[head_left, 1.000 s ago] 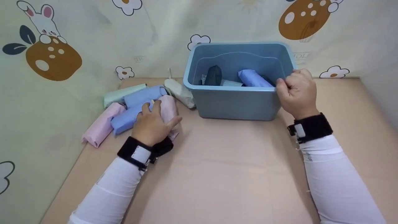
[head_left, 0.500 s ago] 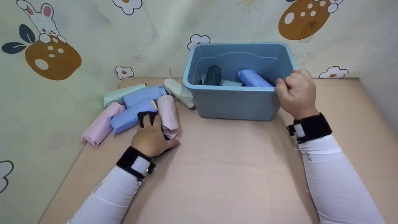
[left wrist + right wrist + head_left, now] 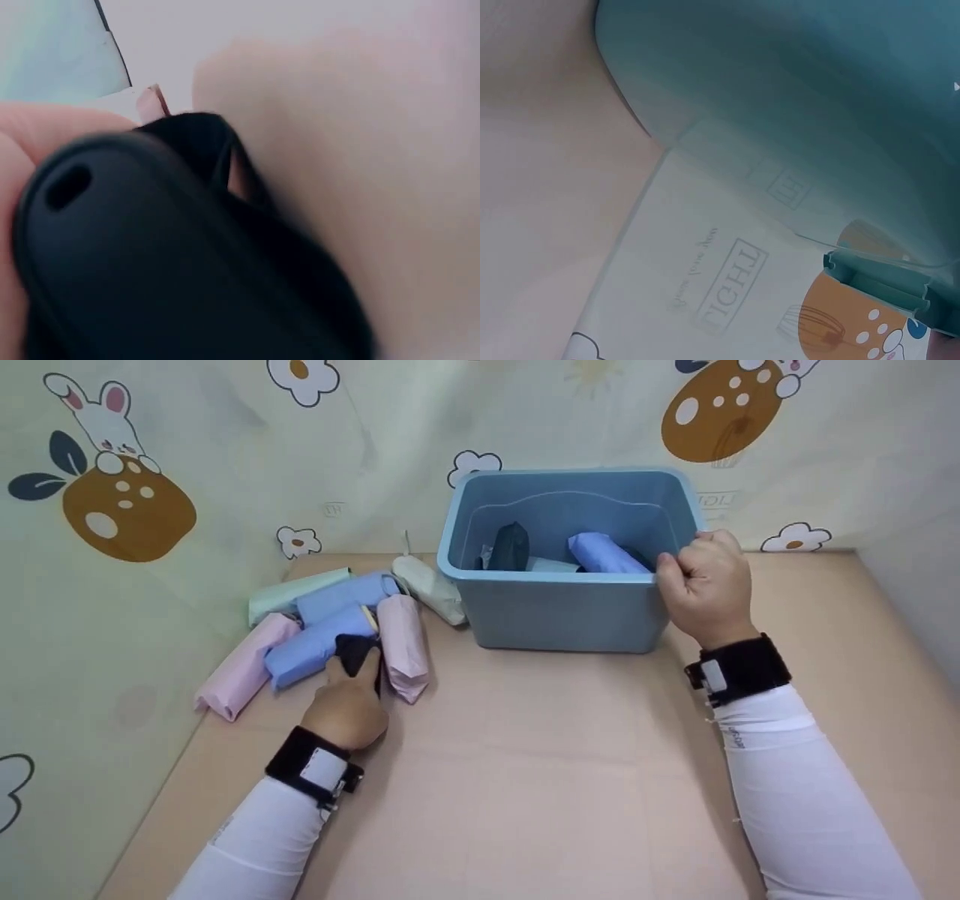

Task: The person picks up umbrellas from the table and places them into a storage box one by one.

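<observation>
My left hand holds a black folded umbrella, its thumb hidden in the head view. A hard, slotted end of this umbrella fills much of the left wrist view. Just right of it lies a pale pink folded umbrella; a blue one lies to its left. My right hand grips the right front corner of a blue plastic bin. Inside the bin are a dark bundle and a blue bundle, plus a pale one partly hidden by the front wall.
Behind and left of my left hand lie another pink umbrella, another blue one, and a mint one. A grey-green one with a loop lies against the bin's left side. A patterned cloth wall rises behind.
My left hand has drawn back from over the pale pink umbrella toward me, and the black umbrella has come into view in its fingers. My right hand keeps its grip on the bin.
</observation>
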Action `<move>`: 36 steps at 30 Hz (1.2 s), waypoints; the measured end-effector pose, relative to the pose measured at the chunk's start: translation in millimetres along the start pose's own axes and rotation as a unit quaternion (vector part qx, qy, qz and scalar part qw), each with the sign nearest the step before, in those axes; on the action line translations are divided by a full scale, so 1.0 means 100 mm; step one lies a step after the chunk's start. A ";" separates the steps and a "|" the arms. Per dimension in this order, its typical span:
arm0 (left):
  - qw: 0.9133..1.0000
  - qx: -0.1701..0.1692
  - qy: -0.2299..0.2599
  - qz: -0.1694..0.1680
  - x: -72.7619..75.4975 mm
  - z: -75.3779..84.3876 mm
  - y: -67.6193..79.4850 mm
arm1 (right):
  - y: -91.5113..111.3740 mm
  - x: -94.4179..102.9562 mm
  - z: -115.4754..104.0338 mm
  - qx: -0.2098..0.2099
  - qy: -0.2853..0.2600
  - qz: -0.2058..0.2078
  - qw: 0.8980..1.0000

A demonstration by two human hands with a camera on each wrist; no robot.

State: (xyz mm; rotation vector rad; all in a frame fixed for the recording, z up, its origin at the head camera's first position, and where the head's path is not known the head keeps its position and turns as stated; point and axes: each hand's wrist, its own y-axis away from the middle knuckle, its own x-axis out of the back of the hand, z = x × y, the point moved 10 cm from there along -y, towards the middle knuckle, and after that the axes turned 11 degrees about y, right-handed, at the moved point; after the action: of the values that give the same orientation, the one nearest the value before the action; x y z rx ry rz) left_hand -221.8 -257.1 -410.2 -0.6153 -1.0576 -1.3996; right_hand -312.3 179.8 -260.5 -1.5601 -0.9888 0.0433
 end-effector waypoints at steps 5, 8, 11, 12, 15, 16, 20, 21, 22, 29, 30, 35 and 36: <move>1.000 0.002 0.020 -0.019 0.01 -0.03 0.01 | 0.00 -0.03 -0.01 0.014 0.009 -0.018 1.000; 0.999 0.000 0.035 -0.017 0.05 -0.04 0.02 | 0.00 -0.04 -0.01 0.017 0.011 -0.022 1.000; 0.999 -0.014 0.051 0.001 0.13 0.00 0.05 | 0.00 -0.03 -0.01 0.018 0.009 -0.020 1.000; 0.998 -0.021 0.057 0.011 0.18 0.03 0.05 | 0.00 -0.03 -0.01 0.019 0.009 -0.019 1.000; 0.995 -0.046 0.075 0.050 0.34 0.12 0.10 | 0.00 -0.02 -0.02 0.020 0.001 -0.007 1.000; 0.993 -0.054 0.079 0.065 0.41 0.16 0.11 | 0.00 -0.01 -0.02 0.019 -0.003 -0.002 1.000; 0.987 -0.084 0.098 0.099 0.65 0.35 0.16 | 0.00 0.01 -0.01 0.017 -0.009 0.010 1.000; 0.985 -0.090 0.104 0.103 0.71 0.41 0.18 | 0.00 0.01 -0.01 0.017 -0.006 0.009 1.000; 0.984 -0.095 0.110 0.105 0.76 0.48 0.19 | -0.01 0.01 -0.01 0.018 -0.003 0.006 1.000; 0.972 -0.140 0.155 0.106 1.00 1.03 0.26 | 0.00 -0.04 0.01 0.018 0.008 -0.023 1.000; 0.970 -0.148 0.161 0.104 1.02 1.11 0.26 | 0.00 -0.05 0.02 0.017 0.008 -0.025 1.000; 0.964 -0.172 0.183 0.088 1.05 1.50 0.18 | 0.00 -0.05 0.01 0.012 0.009 -0.029 0.999; 0.963 -0.174 0.187 0.084 1.05 1.56 0.15 | 0.00 -0.06 0.00 0.015 0.011 -0.031 0.999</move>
State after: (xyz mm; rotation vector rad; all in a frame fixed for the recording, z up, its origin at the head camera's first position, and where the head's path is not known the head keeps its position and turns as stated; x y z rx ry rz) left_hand -257.6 -170.5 -246.8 -0.6436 -0.4507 -1.4889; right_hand -316.1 176.4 -262.8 -1.4993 -1.0150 -0.0017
